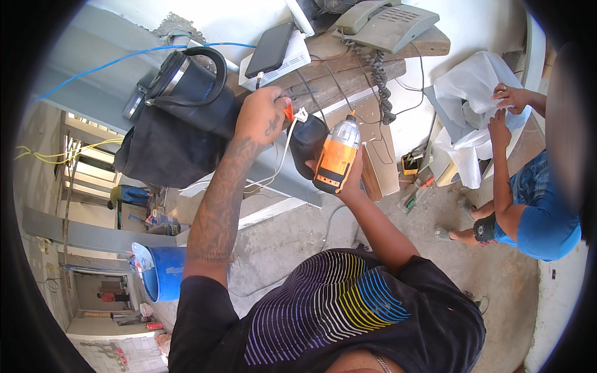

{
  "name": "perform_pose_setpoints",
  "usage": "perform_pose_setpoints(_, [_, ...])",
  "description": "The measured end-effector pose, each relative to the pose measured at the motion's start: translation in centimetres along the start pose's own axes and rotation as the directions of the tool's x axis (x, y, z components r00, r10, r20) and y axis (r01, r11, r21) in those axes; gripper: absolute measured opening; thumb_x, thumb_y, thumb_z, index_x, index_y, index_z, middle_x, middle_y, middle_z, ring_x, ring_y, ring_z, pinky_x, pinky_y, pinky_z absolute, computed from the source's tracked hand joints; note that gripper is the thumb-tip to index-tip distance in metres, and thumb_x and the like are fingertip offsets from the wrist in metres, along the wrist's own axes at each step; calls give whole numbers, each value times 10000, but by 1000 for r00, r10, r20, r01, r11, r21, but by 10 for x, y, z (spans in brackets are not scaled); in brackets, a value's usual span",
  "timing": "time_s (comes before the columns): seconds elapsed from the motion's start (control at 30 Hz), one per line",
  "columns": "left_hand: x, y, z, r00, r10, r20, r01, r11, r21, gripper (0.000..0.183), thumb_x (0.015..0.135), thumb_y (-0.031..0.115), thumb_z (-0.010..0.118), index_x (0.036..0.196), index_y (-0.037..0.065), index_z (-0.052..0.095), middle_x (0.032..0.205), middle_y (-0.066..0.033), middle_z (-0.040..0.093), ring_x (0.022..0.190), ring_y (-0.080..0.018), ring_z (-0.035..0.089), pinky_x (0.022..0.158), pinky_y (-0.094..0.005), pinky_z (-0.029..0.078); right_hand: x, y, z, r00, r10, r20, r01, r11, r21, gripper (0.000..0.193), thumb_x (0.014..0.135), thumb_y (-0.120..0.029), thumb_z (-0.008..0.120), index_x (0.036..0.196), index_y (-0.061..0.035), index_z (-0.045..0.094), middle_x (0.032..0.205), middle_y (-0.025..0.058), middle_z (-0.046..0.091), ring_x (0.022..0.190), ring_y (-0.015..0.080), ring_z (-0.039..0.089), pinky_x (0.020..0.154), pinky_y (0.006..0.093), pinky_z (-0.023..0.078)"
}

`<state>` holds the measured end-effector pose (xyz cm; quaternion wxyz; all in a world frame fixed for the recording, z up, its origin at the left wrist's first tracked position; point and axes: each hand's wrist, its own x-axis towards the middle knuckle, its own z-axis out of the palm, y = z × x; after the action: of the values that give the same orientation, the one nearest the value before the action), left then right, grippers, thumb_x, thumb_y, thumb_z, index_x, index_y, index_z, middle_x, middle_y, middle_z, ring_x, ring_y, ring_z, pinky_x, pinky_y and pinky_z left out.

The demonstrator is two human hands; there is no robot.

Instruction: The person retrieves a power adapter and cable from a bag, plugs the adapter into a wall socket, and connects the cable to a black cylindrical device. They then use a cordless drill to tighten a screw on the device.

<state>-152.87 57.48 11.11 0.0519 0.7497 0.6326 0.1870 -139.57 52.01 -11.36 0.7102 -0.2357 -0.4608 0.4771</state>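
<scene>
My right hand (354, 174) grips an orange and black cordless impact driver (337, 155), its silver nose pointing up and away from me. Close against its left side is a dark rounded block (308, 140); I cannot tell whether it belongs to the driver. My left hand (262, 112) is closed, and a small orange piece (288, 112) sticks out from its fingers. Just beside that piece hangs a white plug or connector (301, 115) on a white cable (284, 152). Above my left hand a black phone (271, 48) rests on a white box (283, 69).
Left of my hand stand a dark handled tumbler (189, 84) and a black bag (171, 149). A grey desk telephone (388, 28) with a coiled cord sits on wooden boards (339, 59). At right, a co-worker's hands (507, 109) handle white plastic (472, 81). Blue barrel (165, 273) lower left.
</scene>
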Motion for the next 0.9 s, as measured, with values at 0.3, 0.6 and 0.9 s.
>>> perform_pose_setpoints(0.3, [1,-5,12,996,52,-79,-45,996,83,254,1047,207,643,1052,-22,752,934,-256,730,893,-438,706,815,-470,540,5,-20,5,908,404,112,-349,580,736,900,722,-284,1042,1341,-38,436,1146,81,646,1000,205,674,881,365,579])
perform_pose_setpoints(0.6, [0,7,10,992,-75,-101,91,981,168,262,1023,206,669,945,-43,685,900,-293,690,910,-486,675,806,-527,513,1,-33,13,941,332,63,-279,659,698,776,791,-332,918,1343,-31,463,1136,92,672,1011,232,694,916,411,574])
perform_pose_setpoints(0.9, [4,6,8,999,41,-8,-37,963,265,192,1009,157,619,988,-14,705,1007,-277,725,1013,-498,683,863,-577,526,-3,10,-2,993,112,-44,-110,994,27,846,704,-106,1044,1320,-27,469,1193,95,706,1054,196,739,876,363,621])
